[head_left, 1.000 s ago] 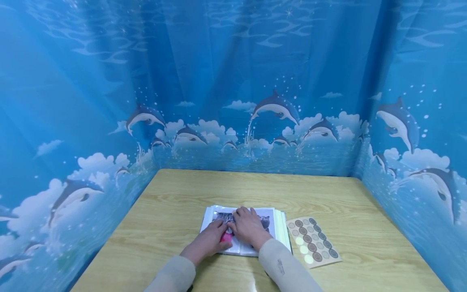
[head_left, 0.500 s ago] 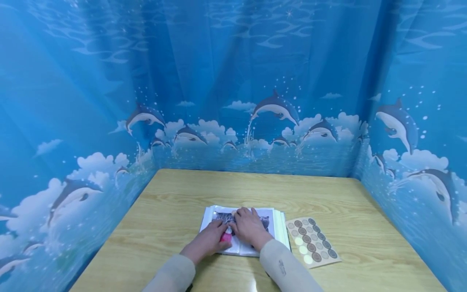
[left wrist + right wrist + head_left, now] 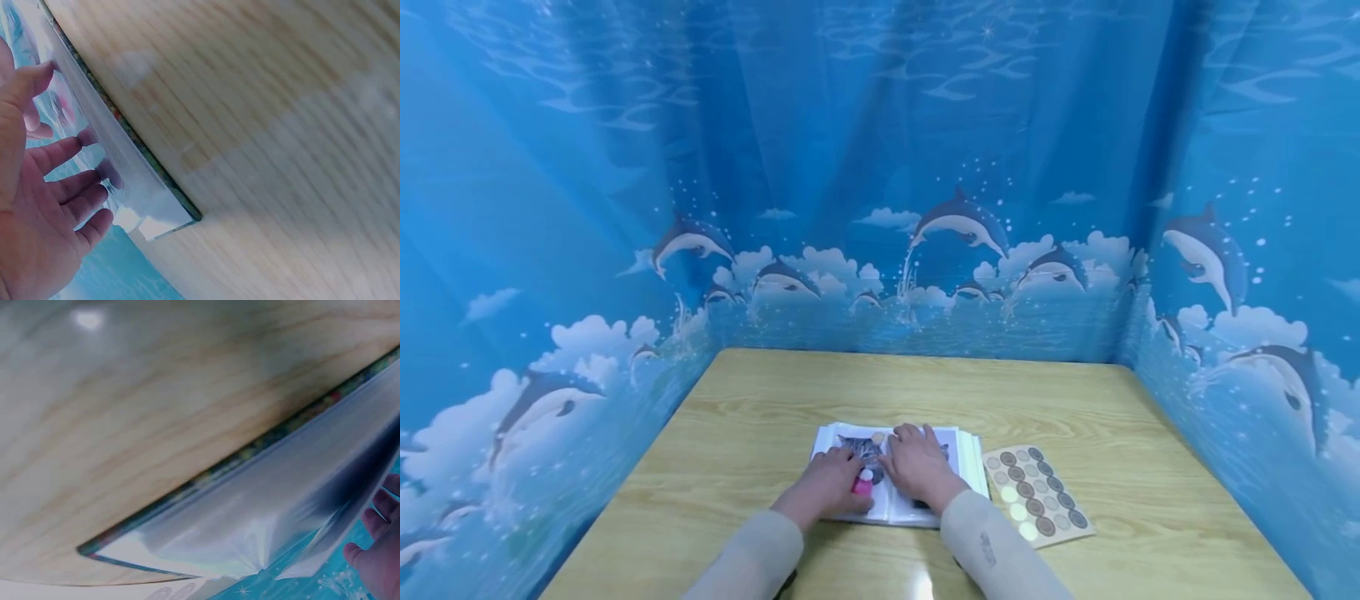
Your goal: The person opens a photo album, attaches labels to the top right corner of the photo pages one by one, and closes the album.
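Note:
An open photo album (image 3: 901,512) lies on the table with cat pictures on its pages. My left hand (image 3: 829,483) rests on the left page, fingers loosely spread and touching the glossy sleeve in the left wrist view. Beside its fingertips is a pink patch with a white top (image 3: 863,483); whether it is printed or a loose object I cannot tell. A small round tan sticker (image 3: 877,437) shows near that page's top. My right hand (image 3: 917,462) lies over the right page with relaxed fingers, covering part of its picture. Neither hand grips anything.
Right of the album lies a sheet of round stickers (image 3: 1038,493), in brown, beige and shiny pale tones. The wood-grain table (image 3: 820,383) extends behind both. Blue curtains (image 3: 820,167) with printed dolphins enclose the back and sides.
My hands have drawn apart, left hand leftward and right hand slightly rightward. More of the cat picture and the round tan sticker now show between them. The view has shifted slightly.

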{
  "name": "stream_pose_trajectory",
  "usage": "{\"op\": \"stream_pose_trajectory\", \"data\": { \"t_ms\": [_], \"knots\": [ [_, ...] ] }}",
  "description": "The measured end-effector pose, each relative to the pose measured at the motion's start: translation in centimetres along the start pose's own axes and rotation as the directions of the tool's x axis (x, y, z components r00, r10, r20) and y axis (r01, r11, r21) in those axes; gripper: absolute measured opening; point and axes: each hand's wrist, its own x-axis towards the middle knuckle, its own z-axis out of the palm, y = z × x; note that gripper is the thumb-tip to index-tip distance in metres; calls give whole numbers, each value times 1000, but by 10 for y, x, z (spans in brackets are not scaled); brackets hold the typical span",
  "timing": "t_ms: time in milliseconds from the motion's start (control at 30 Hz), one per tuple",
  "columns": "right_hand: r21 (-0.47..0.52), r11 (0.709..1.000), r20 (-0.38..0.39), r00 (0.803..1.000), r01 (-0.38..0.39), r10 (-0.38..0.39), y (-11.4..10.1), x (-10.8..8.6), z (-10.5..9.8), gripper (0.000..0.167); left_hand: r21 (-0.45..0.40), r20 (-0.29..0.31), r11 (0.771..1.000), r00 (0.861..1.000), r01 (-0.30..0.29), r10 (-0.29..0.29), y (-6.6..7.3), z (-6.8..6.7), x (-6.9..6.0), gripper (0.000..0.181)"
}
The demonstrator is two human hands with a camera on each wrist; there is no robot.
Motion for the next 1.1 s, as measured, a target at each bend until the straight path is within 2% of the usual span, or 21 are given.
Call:
{"op": "stream_pose_trajectory", "data": {
  "t_ms": [167,300,400,633,933,1100],
  "knots": [
    [26,1000,-84,996,10,-8,7,-12,-1,49,-34,-38,999,999,6,-7,2,0,4,52],
    [56,998,-108,994,-9,15,13,-21,-2,48,-66,-42,996,997,58,-61,4,2,9,44],
    [92,995,-114,992,-34,45,17,-27,-3,47,-79,-48,992,993,100,-104,5,3,13,46],
    [134,989,-158,984,-63,84,27,-38,-7,44,-33,-57,982,981,184,-185,11,1,21,46],
    [214,967,-162,972,-137,173,43,-53,-13,44,-20,-119,985,977,174,-175,14,-6,24,37],
    [292,935,-140,958,-203,252,54,-60,-18,45,-76,-145,985,976,153,-163,16,-7,26,30]
  ]
}}
